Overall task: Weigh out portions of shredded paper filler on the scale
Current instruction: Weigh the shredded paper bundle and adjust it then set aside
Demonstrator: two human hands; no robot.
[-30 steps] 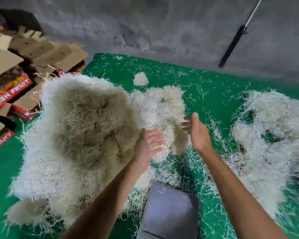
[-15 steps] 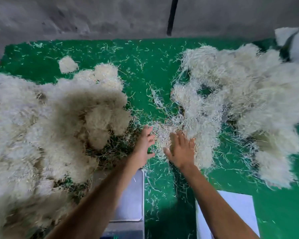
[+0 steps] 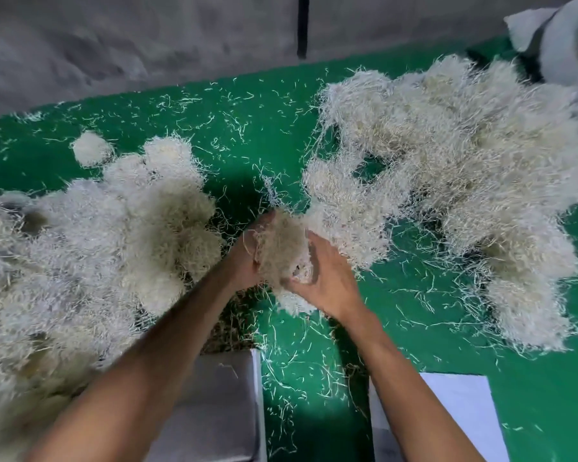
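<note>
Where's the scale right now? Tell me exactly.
In the head view the scale sits at the bottom edge, left of centre, partly under the left forearm, beside the big left pile of shredded paper, left of the white sheet.

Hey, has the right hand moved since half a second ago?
Yes. The right hand has lifted off the green mat and drawn back toward the scale, now cupping a clump of shredded paper with the left hand.

Green mat (image 3: 247,121) under two shredded-paper heaps (image 3: 90,235) (strands everywhere), scale (image 3: 221,405), white sheet (image 3: 461,405).

Packing wkshop – filler heaps (image 3: 90,248), scale (image 3: 214,405), concrete wall (image 3: 114,45)
</note>
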